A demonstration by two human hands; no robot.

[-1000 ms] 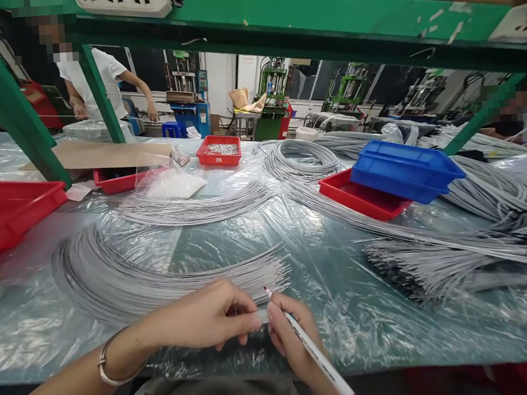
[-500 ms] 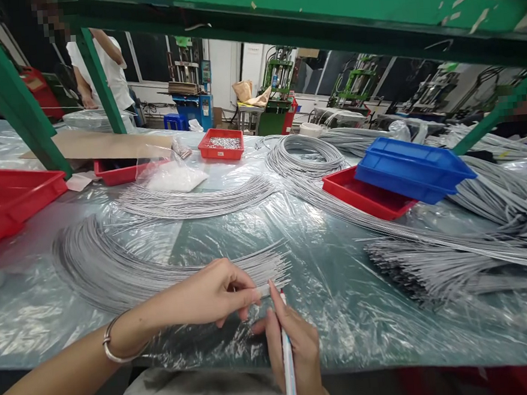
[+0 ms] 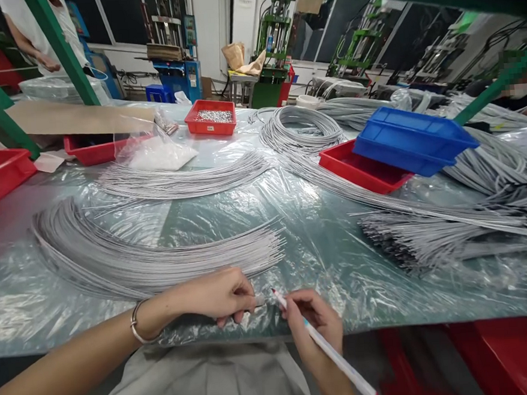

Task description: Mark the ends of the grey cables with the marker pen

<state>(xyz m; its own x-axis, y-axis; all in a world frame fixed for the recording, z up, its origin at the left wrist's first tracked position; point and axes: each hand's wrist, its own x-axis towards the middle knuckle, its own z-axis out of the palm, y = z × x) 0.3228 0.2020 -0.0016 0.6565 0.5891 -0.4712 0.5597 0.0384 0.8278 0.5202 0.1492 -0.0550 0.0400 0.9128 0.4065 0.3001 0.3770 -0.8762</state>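
My left hand (image 3: 225, 296) is closed in a pinch at the near edge of a curved bundle of grey wires (image 3: 159, 259). A short pale grey wire end (image 3: 260, 300) pokes out past its fingertips; the rest is hidden by the hand. My right hand (image 3: 315, 326) grips a white marker pen (image 3: 335, 356) with a red end. The uncapped red tip points up and left, close to the wire end but apart from it. Both hands are just above the plastic-covered table (image 3: 322, 265), and the bundle's cut ends fan out behind them.
A second wire bundle (image 3: 185, 182) lies farther back. To the right are a wire coil (image 3: 301, 128), a blue bin (image 3: 415, 139) tilted on a red bin (image 3: 360, 166), and dark-tipped wires (image 3: 429, 237). A red tray of small metal parts (image 3: 210, 118) sits behind. Green posts (image 3: 61, 49) rise at left.
The view has tilted downward. My right hand has moved right and turned, so the pen now slants, its tip a little away from my left fingertips. My left hand has come nearer the table edge.
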